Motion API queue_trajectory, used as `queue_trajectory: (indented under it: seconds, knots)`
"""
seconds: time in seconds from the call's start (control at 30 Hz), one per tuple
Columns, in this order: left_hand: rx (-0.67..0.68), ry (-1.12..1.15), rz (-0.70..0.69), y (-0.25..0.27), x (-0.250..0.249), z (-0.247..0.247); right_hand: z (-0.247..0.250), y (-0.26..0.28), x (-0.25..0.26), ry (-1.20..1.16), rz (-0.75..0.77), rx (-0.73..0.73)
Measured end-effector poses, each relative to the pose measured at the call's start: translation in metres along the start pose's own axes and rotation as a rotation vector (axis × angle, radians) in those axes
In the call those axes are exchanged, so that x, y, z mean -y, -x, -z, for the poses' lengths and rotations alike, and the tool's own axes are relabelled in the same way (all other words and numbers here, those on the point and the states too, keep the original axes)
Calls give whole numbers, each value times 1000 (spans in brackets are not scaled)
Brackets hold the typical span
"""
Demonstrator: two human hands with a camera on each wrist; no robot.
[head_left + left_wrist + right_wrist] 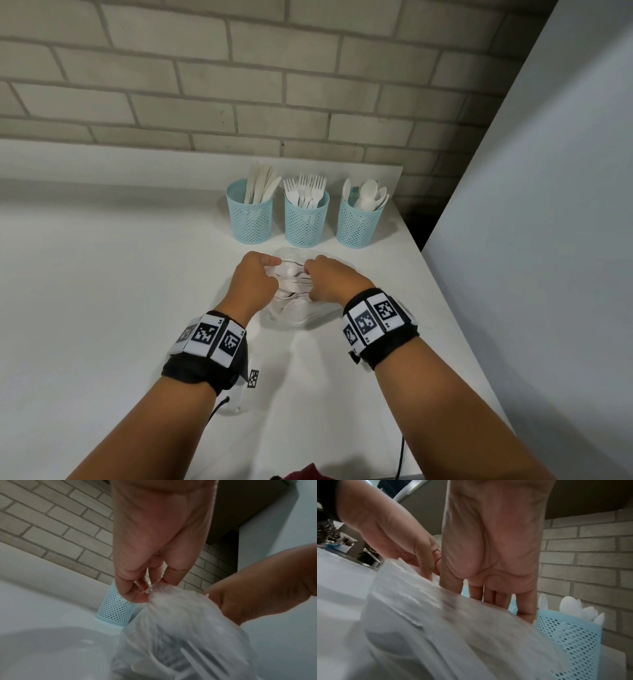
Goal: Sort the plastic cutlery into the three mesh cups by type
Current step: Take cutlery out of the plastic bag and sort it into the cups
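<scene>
Three light-blue mesh cups stand in a row at the back of the white table: the left cup holds knives, the middle cup forks, the right cup spoons. In front of them lies a clear plastic bag with white cutlery inside; a fork shows through it. My left hand pinches the bag's top edge. My right hand grips the bag from the other side, its fingers reaching down behind the plastic.
A grey brick wall runs behind the cups. The table's right edge runs beside a pale grey panel. A dark red cloth and a black cable lie at the near edge.
</scene>
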State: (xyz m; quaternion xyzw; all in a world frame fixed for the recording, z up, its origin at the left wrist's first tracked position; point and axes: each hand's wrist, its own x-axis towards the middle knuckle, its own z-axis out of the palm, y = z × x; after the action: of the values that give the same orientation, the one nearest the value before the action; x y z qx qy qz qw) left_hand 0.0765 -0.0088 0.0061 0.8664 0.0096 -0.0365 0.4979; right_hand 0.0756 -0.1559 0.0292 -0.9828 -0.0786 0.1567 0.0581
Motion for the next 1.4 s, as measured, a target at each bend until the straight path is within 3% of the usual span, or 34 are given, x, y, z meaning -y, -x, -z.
queue_trajectory:
  seconds: [0.37,0.53,0.87,1.4]
  knots:
    - [-11,-35,-39,1,0,-2,2,-1,1,62,6,59]
    - [17,-49,-47,5,-1,-5,-3,-1,3,91,9,3]
    - [-19,-19,-24,12,-2,4,-6,0,2,8,-25,82]
    - [-37,87,39,16,-3,10,6,8,-24,-469,126,65]
